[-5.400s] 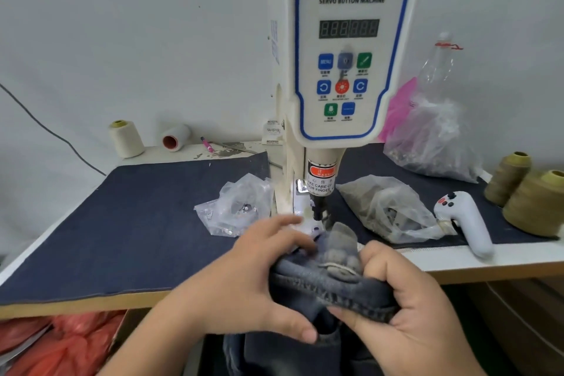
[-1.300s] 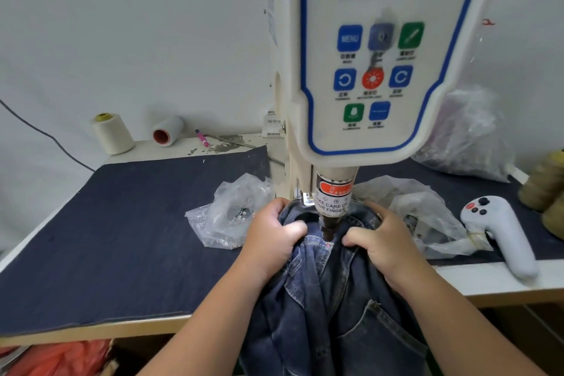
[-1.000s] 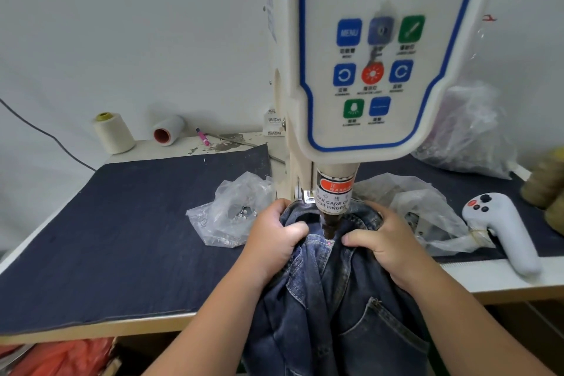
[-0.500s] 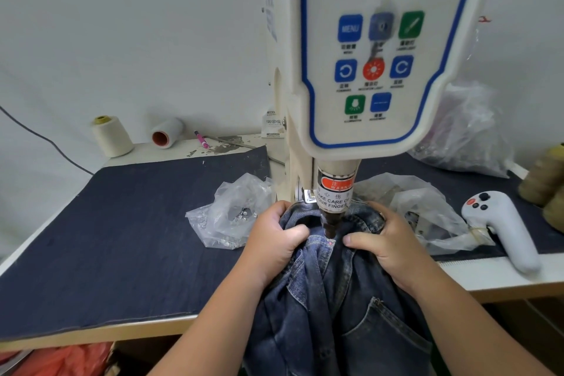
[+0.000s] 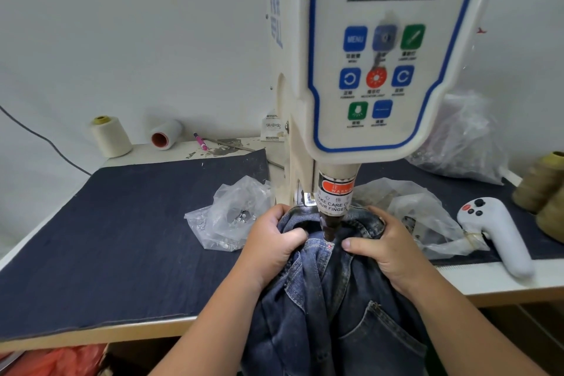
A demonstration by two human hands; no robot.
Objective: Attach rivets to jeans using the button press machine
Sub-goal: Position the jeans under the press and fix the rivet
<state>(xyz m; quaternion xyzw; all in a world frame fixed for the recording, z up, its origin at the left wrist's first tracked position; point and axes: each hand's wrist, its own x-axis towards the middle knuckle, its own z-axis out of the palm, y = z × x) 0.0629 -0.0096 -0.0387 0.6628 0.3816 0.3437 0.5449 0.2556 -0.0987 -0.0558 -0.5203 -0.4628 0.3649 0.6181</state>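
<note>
Since half a second ago almost nothing has shifted: the jeans [image 5: 332, 299] stay bunched under the punch [image 5: 331, 224] of the button press machine [image 5: 366, 70] at the centre of the frame, hanging down over the table edge [image 5: 91, 336] toward the bottom. The left hand [image 5: 271, 250] keeps its fingers curled round a fold of denim just left of the punch, and the right hand [image 5: 387, 250] grips the waistband on the other side, its forefinger stretched toward the seam. A small red light spot [image 5: 329, 246] sits on the cloth just below the punch tip, so the placement looks settled and the pressing stroke is likely the step in hand; whether a rivet is seated cannot be told. Both hands lie close beside the punch, the chief hazard. Around them: a clear plastic bag [image 5: 229, 217] at centre left, another crumpled bag [image 5: 412, 210] at right, a white handheld controller [image 5: 500, 235] near the right edge, and thread cones [image 5: 110, 137] at upper left.
</note>
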